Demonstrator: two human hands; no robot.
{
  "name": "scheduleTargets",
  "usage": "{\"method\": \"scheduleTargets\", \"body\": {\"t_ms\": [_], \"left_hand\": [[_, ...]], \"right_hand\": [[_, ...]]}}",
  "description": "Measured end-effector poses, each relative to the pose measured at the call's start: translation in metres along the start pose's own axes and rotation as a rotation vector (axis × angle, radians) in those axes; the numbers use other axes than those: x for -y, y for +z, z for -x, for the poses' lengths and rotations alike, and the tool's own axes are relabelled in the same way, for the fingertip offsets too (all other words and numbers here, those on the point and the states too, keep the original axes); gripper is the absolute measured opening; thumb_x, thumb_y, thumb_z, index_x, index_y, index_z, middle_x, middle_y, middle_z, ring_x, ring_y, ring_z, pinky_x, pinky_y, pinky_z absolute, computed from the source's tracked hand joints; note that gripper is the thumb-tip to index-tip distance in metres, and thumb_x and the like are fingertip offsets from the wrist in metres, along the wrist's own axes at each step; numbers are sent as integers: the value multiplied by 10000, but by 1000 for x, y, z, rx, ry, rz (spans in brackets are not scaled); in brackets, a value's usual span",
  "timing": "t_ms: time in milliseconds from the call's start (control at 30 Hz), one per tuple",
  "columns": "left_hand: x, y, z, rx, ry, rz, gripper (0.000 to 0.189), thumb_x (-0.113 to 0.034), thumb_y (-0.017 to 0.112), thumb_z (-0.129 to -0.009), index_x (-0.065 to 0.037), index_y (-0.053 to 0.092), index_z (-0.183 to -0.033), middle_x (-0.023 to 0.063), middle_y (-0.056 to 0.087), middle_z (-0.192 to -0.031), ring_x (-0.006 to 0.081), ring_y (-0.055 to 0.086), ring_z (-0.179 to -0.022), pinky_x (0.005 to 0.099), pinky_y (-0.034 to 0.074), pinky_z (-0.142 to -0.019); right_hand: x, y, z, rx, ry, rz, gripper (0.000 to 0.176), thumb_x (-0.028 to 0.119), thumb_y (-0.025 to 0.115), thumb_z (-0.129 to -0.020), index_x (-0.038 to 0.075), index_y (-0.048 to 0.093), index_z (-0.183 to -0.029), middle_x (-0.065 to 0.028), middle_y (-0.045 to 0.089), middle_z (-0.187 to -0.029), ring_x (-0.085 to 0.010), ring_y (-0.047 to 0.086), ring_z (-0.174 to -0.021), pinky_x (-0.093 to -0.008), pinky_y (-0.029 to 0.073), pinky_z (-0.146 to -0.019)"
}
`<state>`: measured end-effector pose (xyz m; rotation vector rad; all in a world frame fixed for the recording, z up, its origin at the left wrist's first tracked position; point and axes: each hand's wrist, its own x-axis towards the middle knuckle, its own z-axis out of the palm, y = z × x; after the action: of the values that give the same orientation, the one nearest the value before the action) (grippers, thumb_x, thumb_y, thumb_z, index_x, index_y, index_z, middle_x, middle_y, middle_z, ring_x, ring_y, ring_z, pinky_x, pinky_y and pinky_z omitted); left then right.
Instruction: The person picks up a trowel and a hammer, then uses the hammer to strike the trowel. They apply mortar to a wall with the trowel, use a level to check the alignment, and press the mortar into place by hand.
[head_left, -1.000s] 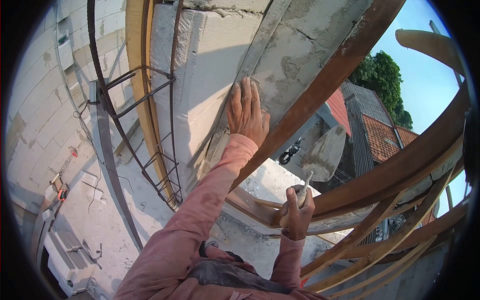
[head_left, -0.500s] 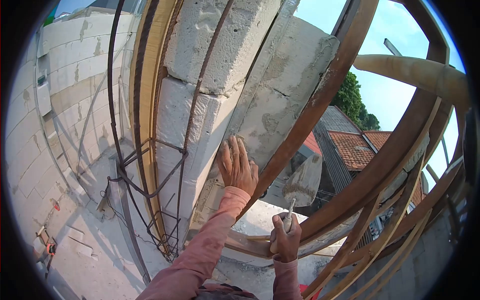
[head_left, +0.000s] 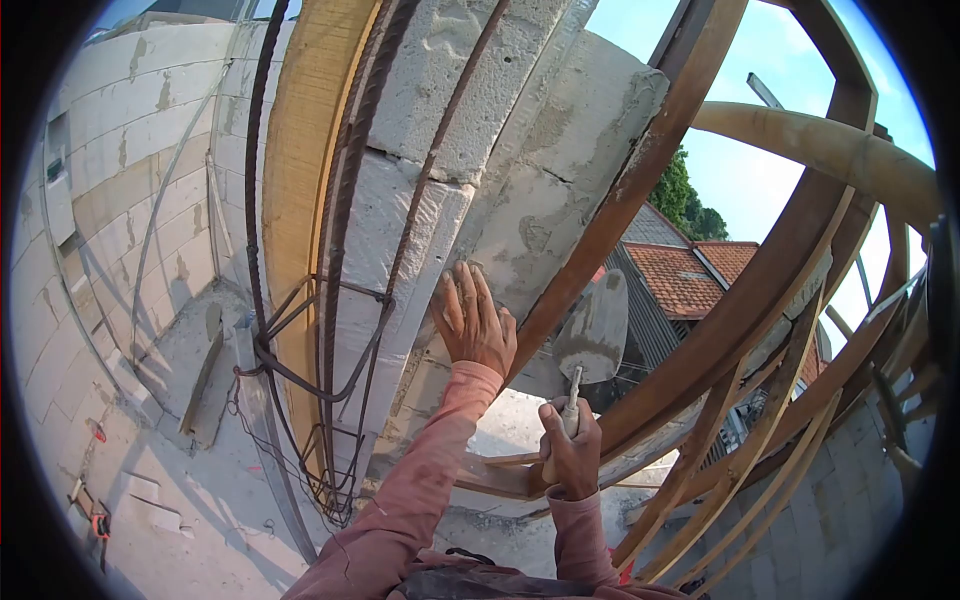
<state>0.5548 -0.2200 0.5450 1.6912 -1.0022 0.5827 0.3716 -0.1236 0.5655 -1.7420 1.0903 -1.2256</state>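
My right hand is clenched round the pale wooden handle of the trowel, held blade up just right of the block column. Blade is a rounded leaf shape, grey metal caked with rough dried mortar. My left hand grasps nothing, fingers spread flat on the column's chalky, mortar-smeared blocks, rusty ribbed rebar cage to its left, curved brown timber beam to its right.

The handle of the trowel is mostly hidden inside the right hand. The rebar cage is cut off at the upper edge. The small items at lower left cannot be identified.
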Motion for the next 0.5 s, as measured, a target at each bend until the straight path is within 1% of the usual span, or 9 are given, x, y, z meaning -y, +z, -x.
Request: {"method": "scheduleTargets", "body": {"t_ms": [100,200,500], "left_hand": [[-1,-4,-1,19,2,12,807,-265,591,-903,66,290,-1574,225,232,-1671,418,180,-1545,600,174,-1223],[-1,-4,0,16,-2,8,809,-304,601,-906,37,307,-1578,202,258,-1666,398,186,-1548,623,168,-1228],[-1,-4,0,19,18,-6,798,-299,583,-920,61,298,-1573,224,243,-1667,414,161,-1554,625,150,-1234]], "right_hand": [[-3,-2,2,-1,13,1,319,313,760,-963,31,611,-981,7,577,-700,-64,525,-514,-246,415,-461],[-4,-4,1,-7,34,-33,324,317,760,-963,30,611,-982,2,581,-710,-65,525,-517,-248,418,-467],[-9,-5,3,-9,68,-70,323,318,763,-962,36,606,-974,10,577,-716,-61,530,-540,-249,422,-480]]}}
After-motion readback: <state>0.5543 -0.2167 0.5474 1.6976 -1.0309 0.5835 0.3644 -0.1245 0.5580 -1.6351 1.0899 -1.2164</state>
